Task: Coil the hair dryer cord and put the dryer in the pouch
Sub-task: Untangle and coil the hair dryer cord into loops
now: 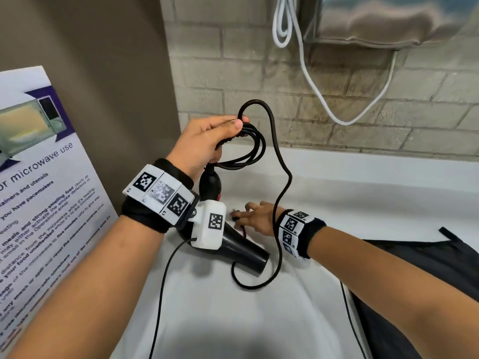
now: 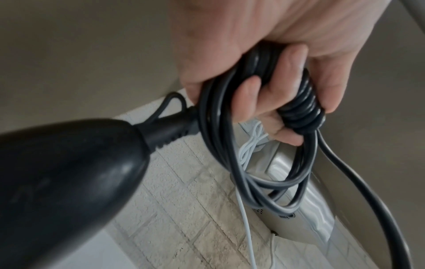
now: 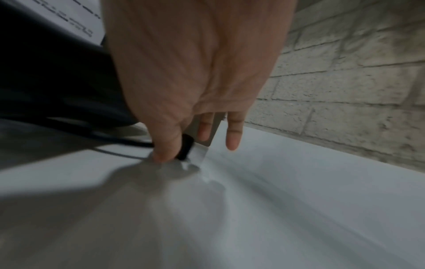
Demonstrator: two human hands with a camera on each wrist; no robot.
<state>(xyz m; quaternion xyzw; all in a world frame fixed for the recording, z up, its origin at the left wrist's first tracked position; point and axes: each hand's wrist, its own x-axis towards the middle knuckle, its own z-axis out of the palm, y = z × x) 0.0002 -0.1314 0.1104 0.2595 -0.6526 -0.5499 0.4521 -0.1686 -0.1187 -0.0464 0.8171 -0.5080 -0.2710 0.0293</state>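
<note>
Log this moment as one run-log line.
left hand: grips coiled cord | right hand: pinches plug on counter | hair dryer: hangs from cord | pouch: right, unused

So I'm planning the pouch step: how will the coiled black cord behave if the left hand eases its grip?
The cord looks springy rather than limp: its free length arcs above the left hand. The loops already splay unevenly below the fingers, so they would probably spread. The loose run on the counter would likely drag behind.
</note>
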